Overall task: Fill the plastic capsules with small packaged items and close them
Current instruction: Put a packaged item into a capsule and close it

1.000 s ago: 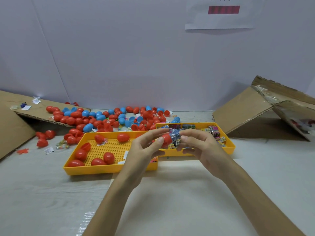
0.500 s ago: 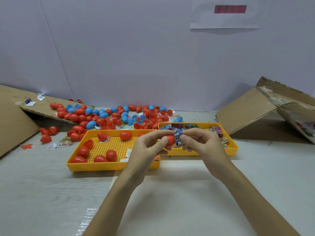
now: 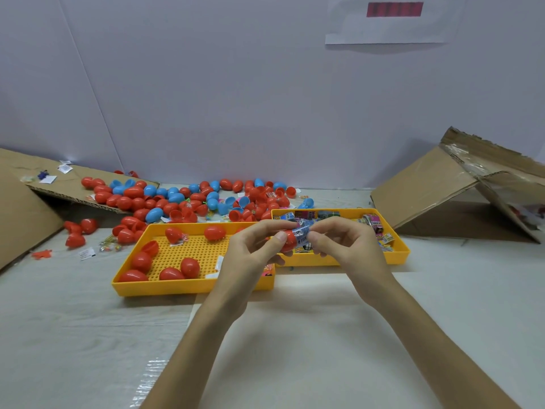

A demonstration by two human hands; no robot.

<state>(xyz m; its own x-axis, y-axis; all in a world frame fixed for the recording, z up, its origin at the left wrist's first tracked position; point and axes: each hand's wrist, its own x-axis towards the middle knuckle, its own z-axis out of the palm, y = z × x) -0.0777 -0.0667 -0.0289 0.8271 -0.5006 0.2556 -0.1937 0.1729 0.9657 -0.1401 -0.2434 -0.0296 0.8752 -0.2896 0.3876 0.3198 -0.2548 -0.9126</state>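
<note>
My left hand [image 3: 250, 255] grips a red capsule half [image 3: 288, 240] between thumb and fingers, held above the near edges of two yellow trays. My right hand [image 3: 342, 246] pinches a small blue-and-white packet [image 3: 302, 233] whose end sits at the mouth of that capsule half. The left yellow tray [image 3: 188, 286] holds several closed red capsules [image 3: 188, 267]. More small packets [image 3: 374, 224] lie in the right yellow tray [image 3: 398, 256]. Behind the trays spreads a pile of red and blue capsules [image 3: 177, 202].
A cardboard flap [image 3: 17, 214] leans at the left with a few red capsules [image 3: 78, 231] beside it. An open cardboard box [image 3: 460, 187] lies on its side at the right. A white wall stands behind. White sheet covers the table in front.
Both hands have stayed together over the trays, and the packet has been worked a little further toward the capsule half. The view has shifted slightly.
</note>
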